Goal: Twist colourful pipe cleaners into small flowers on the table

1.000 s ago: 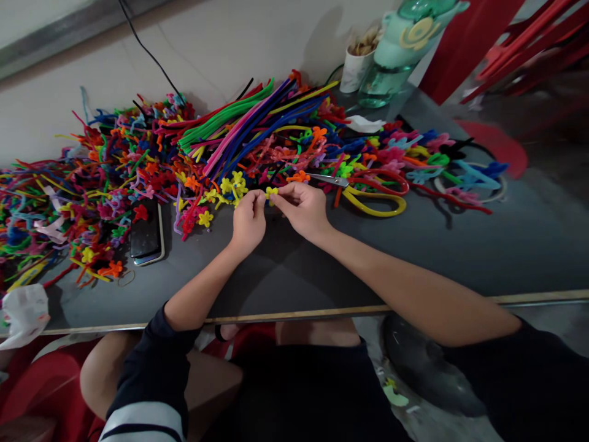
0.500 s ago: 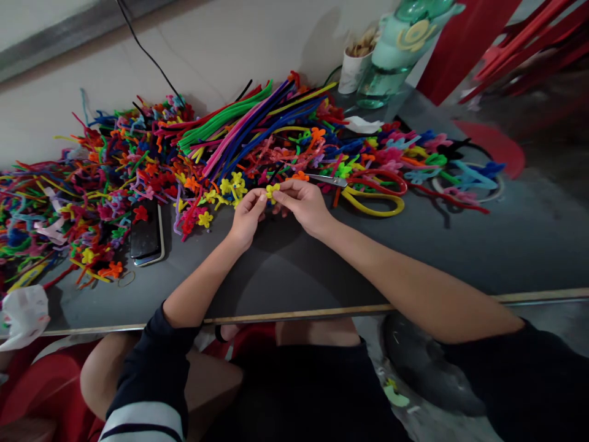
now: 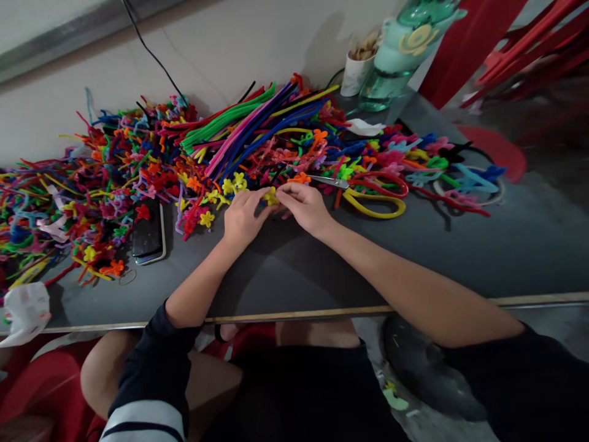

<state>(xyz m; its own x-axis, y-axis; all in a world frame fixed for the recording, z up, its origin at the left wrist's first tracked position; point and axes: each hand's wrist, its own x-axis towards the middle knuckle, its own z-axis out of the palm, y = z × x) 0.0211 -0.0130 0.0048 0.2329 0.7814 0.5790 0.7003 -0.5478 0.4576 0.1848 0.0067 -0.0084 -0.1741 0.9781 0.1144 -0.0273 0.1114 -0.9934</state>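
Note:
A small yellow pipe-cleaner flower (image 3: 271, 196) is pinched between my two hands, just above the dark table (image 3: 285, 270). My left hand (image 3: 243, 218) has its back turned up, with thumb and forefinger closed on the flower's left side. From the other side, my right hand (image 3: 304, 205) grips the same flower between thumb and bent fingers. More yellow flowers (image 3: 234, 184) lie just behind my left hand. Scissors (image 3: 375, 193) with one red and one yellow handle rest to the right of my right hand.
A heap of coloured pipe-cleaner pieces (image 3: 115, 166) spreads along the wall, with a bundle of straight pipe cleaners (image 3: 248, 126) on top. A phone (image 3: 148, 230) lies at left. At the back right stand a paper cup (image 3: 356, 73) and a green bottle (image 3: 391, 67).
My left hand has turned over, so its back now faces up and its fingers reach further over the flower. My right hand has barely moved.

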